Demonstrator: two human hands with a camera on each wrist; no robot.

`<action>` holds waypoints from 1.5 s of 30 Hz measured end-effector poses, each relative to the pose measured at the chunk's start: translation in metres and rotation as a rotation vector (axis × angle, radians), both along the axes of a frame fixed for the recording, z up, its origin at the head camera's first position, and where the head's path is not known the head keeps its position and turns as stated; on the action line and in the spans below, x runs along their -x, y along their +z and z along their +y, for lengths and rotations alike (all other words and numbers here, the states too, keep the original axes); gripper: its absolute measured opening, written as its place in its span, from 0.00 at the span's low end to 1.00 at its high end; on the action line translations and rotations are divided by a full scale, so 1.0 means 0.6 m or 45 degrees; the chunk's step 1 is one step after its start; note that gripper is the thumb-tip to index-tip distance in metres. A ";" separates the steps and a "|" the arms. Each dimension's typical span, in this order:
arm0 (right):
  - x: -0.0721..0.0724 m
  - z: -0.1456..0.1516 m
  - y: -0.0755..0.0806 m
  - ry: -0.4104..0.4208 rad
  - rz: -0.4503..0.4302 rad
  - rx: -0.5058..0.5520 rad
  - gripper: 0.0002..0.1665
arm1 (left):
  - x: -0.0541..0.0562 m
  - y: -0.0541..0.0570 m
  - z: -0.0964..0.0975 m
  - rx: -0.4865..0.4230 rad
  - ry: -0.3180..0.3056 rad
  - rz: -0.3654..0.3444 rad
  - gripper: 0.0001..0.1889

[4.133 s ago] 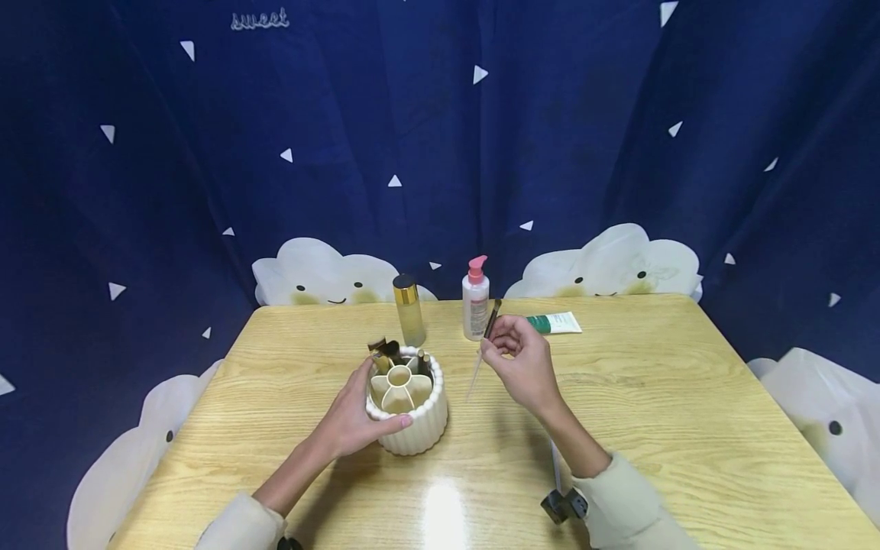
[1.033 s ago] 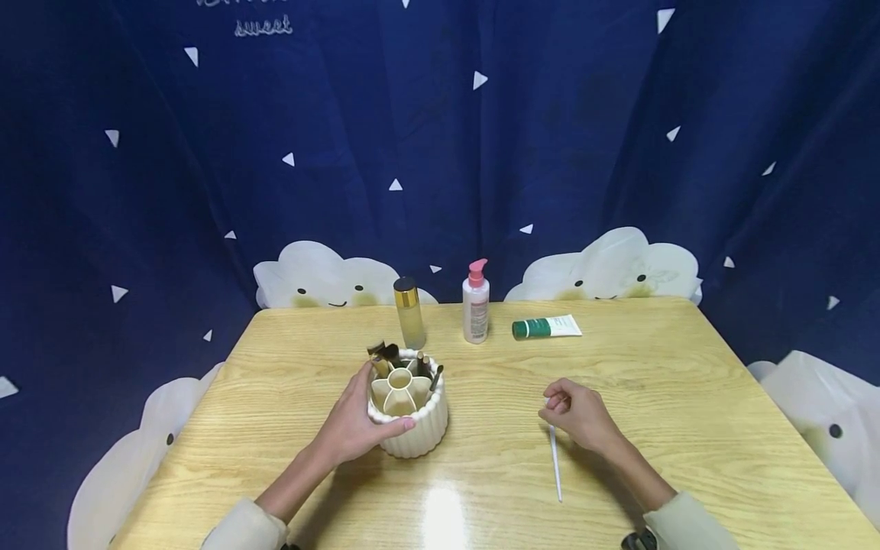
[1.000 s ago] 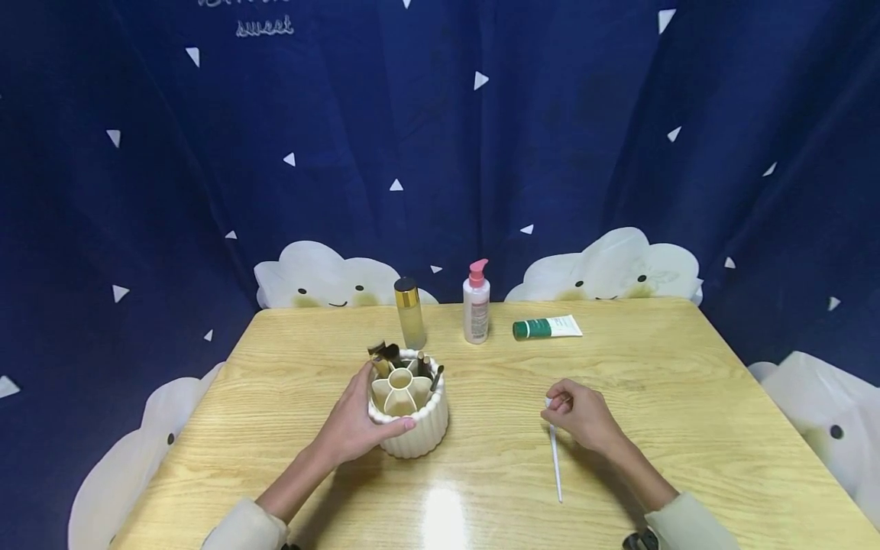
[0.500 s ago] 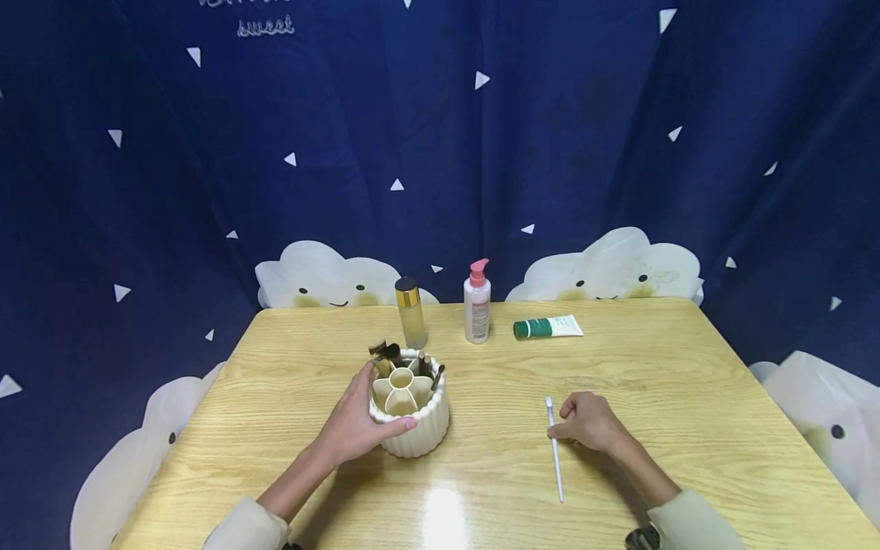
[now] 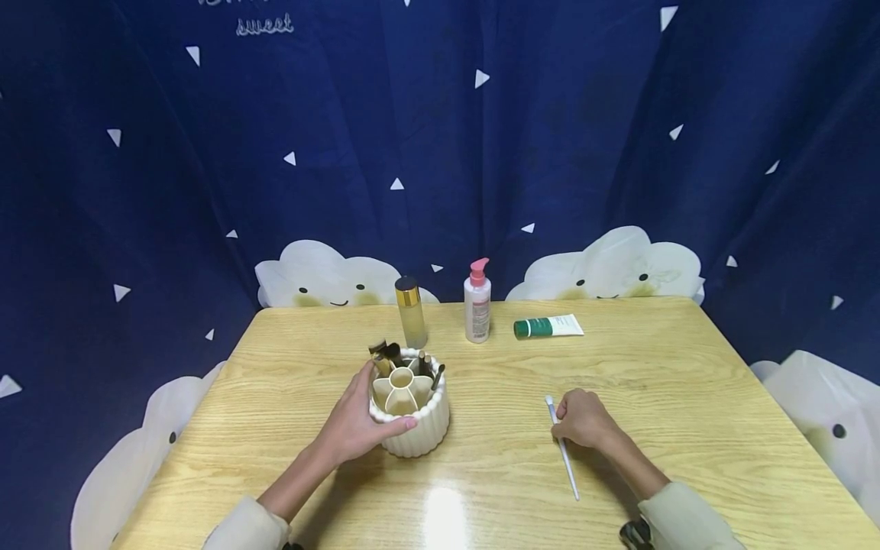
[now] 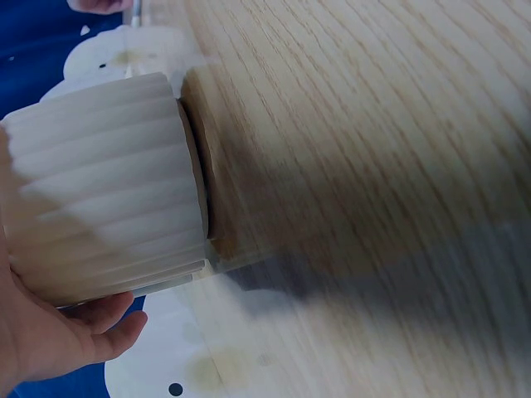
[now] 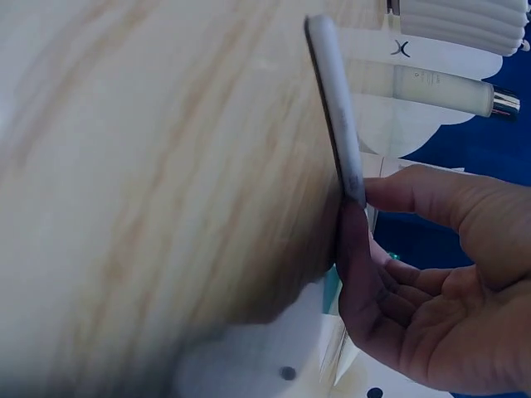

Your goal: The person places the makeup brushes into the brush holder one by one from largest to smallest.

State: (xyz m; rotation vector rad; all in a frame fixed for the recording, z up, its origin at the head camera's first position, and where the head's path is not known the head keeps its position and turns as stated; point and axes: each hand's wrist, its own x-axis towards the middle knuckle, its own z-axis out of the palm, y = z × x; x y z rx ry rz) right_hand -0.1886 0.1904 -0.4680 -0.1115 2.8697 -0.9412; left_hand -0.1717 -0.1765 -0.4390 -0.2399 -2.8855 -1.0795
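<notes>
My left hand (image 5: 359, 420) grips the cream ribbed brush holder (image 5: 419, 435), thumb and fingers spread around its near and left sides. Inside the holder are divided compartments, with several makeup brushes (image 5: 393, 351) toward the back and a dark-tipped brush (image 5: 438, 376) leaning at the right rim. To the right, my right hand (image 5: 584, 418) pinches a slim white makeup brush (image 5: 567, 464) between thumb and forefinger near its upper part. In the right wrist view the brush handle (image 7: 336, 99) extends from the pinch, close over the table. The left wrist view shows the holder's ribbed wall (image 6: 108, 191).
Behind the holder stands a yellowish bottle (image 5: 412, 321) with a gold and black cap. Beside it is a white pump bottle (image 5: 477, 309) with a pink top. A green and white tube (image 5: 548, 327) lies at the back right of the wooden table (image 5: 302, 344).
The dark-tipped brush went from my right hand into the holder. My right hand moved to the white brush, took hold of it, and its lower end has swung right. The left hand stays put.
</notes>
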 end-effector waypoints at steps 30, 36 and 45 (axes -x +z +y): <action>0.009 -0.051 0.060 0.007 0.140 0.339 0.11 | -0.002 0.002 0.000 -0.001 0.003 -0.018 0.67; 0.012 -0.076 0.081 0.006 0.221 0.467 0.11 | -0.002 0.001 0.000 -0.009 -0.002 -0.015 0.67; 0.006 -0.121 0.112 -0.029 0.317 0.666 0.13 | -0.001 0.002 0.000 -0.014 -0.006 -0.016 0.67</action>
